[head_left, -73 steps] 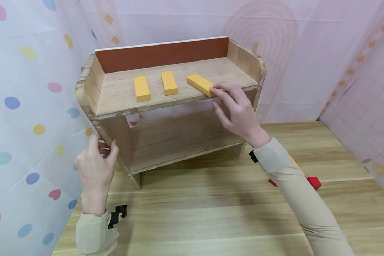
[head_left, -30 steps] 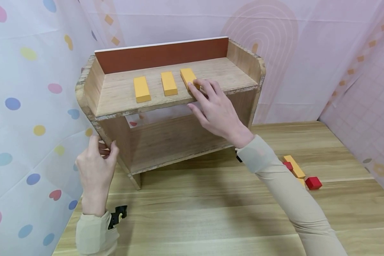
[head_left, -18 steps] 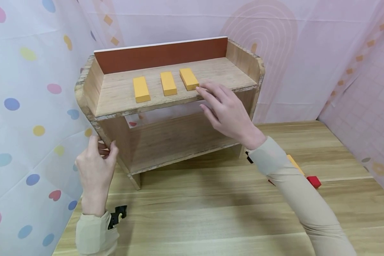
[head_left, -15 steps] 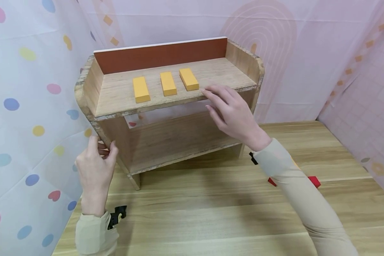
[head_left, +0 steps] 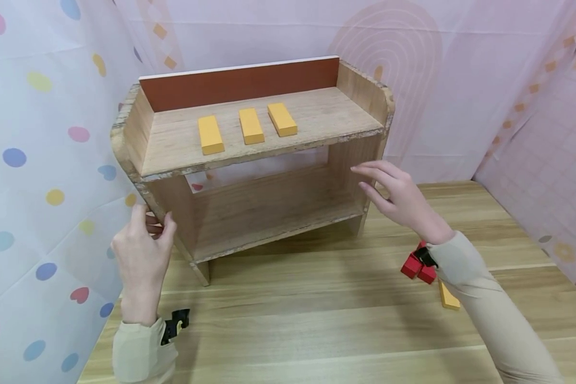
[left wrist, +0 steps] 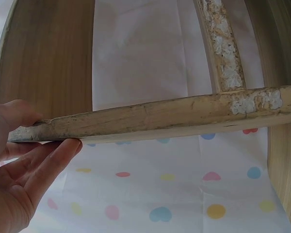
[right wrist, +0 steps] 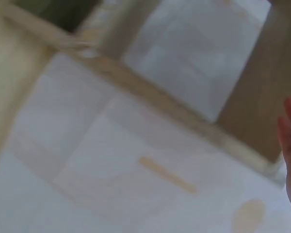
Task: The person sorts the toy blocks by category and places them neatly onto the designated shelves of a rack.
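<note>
A small two-tier wooden shelf (head_left: 278,205) stands on the table. My left hand (head_left: 141,256) pinches the front edge of its left side panel (left wrist: 150,116), thumb on one face and fingers on the other in the left wrist view. Three yellow blocks lie apart on the top board: a left block (head_left: 210,134), a middle block (head_left: 251,126) and a right block (head_left: 282,119). My right hand (head_left: 400,197) is in the air by the shelf's right side, fingers loosely extended and holding nothing. In the blurred right wrist view only its fingers (right wrist: 288,141) show.
On the wood-grain table (head_left: 288,330), red blocks (head_left: 412,265) and a yellow block (head_left: 448,296) lie partly hidden under the right forearm. A brown back board (head_left: 245,82) with a white top edge closes the shelf's rear. Patterned cloths (head_left: 43,213) hang behind and beside it.
My right hand turned the right yellow block more in line with the others, let go of it, then drew back right and down. My left hand kept its grip on the side panel.
</note>
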`<state>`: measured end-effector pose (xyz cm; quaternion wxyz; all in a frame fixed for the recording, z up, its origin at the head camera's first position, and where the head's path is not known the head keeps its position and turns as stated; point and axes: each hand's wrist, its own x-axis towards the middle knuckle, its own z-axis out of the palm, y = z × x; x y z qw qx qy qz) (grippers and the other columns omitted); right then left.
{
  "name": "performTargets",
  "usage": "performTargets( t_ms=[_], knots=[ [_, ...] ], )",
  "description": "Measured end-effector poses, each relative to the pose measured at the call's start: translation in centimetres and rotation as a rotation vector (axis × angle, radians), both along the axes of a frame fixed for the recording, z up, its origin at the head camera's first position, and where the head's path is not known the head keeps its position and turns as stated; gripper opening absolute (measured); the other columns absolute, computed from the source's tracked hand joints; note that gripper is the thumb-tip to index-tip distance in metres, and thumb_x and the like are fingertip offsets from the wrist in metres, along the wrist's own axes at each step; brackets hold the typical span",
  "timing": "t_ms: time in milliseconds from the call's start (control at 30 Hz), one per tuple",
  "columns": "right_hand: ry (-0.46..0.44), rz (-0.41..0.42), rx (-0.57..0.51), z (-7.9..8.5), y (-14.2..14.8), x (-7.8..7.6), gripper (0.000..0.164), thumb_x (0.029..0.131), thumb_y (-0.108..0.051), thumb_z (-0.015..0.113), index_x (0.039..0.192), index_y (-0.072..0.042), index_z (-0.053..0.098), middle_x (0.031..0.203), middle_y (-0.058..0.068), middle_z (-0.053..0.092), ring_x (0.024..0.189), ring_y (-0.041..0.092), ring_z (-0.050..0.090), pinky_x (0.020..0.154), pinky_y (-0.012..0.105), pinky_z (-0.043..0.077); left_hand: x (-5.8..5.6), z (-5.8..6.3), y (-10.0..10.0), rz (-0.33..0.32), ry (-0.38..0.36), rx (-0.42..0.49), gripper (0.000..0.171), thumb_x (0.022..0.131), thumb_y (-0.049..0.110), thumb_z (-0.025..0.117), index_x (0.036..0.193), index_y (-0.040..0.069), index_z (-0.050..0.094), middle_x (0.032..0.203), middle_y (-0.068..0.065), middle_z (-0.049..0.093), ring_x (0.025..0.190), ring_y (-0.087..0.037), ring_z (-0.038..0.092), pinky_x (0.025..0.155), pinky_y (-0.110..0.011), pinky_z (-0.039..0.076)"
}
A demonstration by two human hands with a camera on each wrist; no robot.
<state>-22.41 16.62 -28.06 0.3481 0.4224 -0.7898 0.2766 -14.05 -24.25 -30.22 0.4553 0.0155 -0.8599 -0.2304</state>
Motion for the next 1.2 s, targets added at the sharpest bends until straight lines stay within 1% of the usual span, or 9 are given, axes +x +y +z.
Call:
performTargets(
  t_ms=[167, 400, 433, 500, 700, 833, 1067, 1100, 1200],
  knots=[
    [-0.126, -0.032, -0.034, -3.1, 2.8, -0.1, 0.030, 0.079, 0.009, 0.066, 0.108, 0.002, 0.067, 0.107, 0.016, 0.070, 0.100, 0.028, 0.065, 0.096, 0.009, 0.039, 0.0, 0.0, -0.1, 0.007, 0.002, -0.003, 0.018, 0.086, 0.011, 0.061, 0.088, -0.006, 0.054, 0.070, -0.023, 0.068, 0.059, -0.036, 0.067, 0.061, -0.002, 0.025],
    [-0.350, -0.129, -0.060, -6.3, 7.3, 0.0, 0.024, 0.085, 0.003, 0.064, 0.107, -0.003, 0.069, 0.103, 0.013, 0.071, 0.094, -0.007, 0.060, 0.083, 0.006, 0.044, 0.0, -0.1, -0.1, 0.012, 0.007, -0.002, 0.018, 0.086, 0.011, 0.060, 0.089, -0.006, 0.055, 0.070, -0.023, 0.068, 0.059, -0.036, 0.067, 0.060, -0.007, 0.028],
    [-0.399, -0.143, -0.055, -6.6, 8.0, 0.0, 0.023, 0.086, 0.001, 0.063, 0.108, -0.004, 0.069, 0.103, 0.007, 0.072, 0.093, -0.010, 0.058, 0.081, 0.006, 0.044, 0.0, -0.1, -0.1, 0.012, 0.008, -0.001, 0.018, 0.086, 0.011, 0.060, 0.089, -0.006, 0.055, 0.070, -0.023, 0.068, 0.059, -0.036, 0.067, 0.060, -0.008, 0.028],
    [-0.489, -0.166, -0.045, -7.3, 9.5, 0.1, 0.022, 0.090, -0.005, 0.061, 0.111, -0.005, 0.068, 0.105, 0.008, 0.071, 0.093, -0.013, 0.056, 0.079, 0.005, 0.044, 0.0, -0.1, -0.1, 0.011, 0.009, 0.001, 0.018, 0.086, 0.011, 0.060, 0.090, -0.006, 0.055, 0.070, -0.023, 0.068, 0.059, -0.036, 0.067, 0.060, -0.008, 0.028],
    [-0.793, -0.241, -0.063, -9.4, 13.6, 0.1, 0.031, 0.094, -0.019, 0.058, 0.120, -0.004, 0.062, 0.103, -0.027, 0.062, 0.090, -0.014, 0.058, 0.075, 0.010, 0.048, -0.1, -0.1, -0.1, 0.010, 0.013, 0.003, 0.018, 0.086, 0.011, 0.060, 0.090, -0.006, 0.055, 0.070, -0.022, 0.068, 0.059, -0.036, 0.067, 0.060, -0.009, 0.029],
    [-0.879, -0.249, -0.080, -10.8, 15.9, 0.3, 0.036, 0.093, -0.016, 0.059, 0.123, 0.003, 0.058, 0.099, -0.037, 0.055, 0.089, -0.017, 0.057, 0.073, 0.011, 0.049, -0.1, -0.1, -0.1, 0.009, 0.012, 0.003, 0.018, 0.086, 0.011, 0.060, 0.089, -0.005, 0.055, 0.070, -0.022, 0.069, 0.059, -0.036, 0.067, 0.060, -0.009, 0.029],
    [-1.001, -0.220, -0.112, -12.4, 18.6, 0.6, 0.045, 0.091, -0.011, 0.061, 0.125, 0.015, 0.050, 0.100, -0.032, 0.059, 0.088, -0.015, 0.059, 0.073, 0.011, 0.050, -0.1, -0.1, -0.1, 0.008, 0.010, 0.003, 0.018, 0.086, 0.011, 0.060, 0.089, -0.006, 0.055, 0.070, -0.023, 0.069, 0.059, -0.036, 0.067, 0.060, -0.008, 0.029],
    [-1.033, -0.232, -0.111, -12.5, 18.9, 0.7, 0.046, 0.091, -0.012, 0.062, 0.126, 0.015, 0.048, 0.102, -0.028, 0.062, 0.088, -0.015, 0.059, 0.073, 0.012, 0.050, -0.1, -0.1, -0.1, 0.007, 0.010, 0.003, 0.018, 0.086, 0.011, 0.060, 0.089, -0.006, 0.055, 0.070, -0.023, 0.069, 0.059, -0.036, 0.067, 0.060, -0.008, 0.029],
    [-1.124, -0.280, -0.080, -12.8, 19.4, 0.9, 0.052, 0.090, -0.016, 0.063, 0.129, 0.014, 0.047, 0.112, -0.001, 0.068, 0.087, -0.015, 0.057, 0.074, 0.016, 0.051, -0.1, -0.1, 0.0, 0.007, 0.008, 0.004, 0.018, 0.086, 0.011, 0.060, 0.089, -0.006, 0.055, 0.070, -0.023, 0.068, 0.059, -0.036, 0.067, 0.060, -0.006, 0.028]
  ],
)
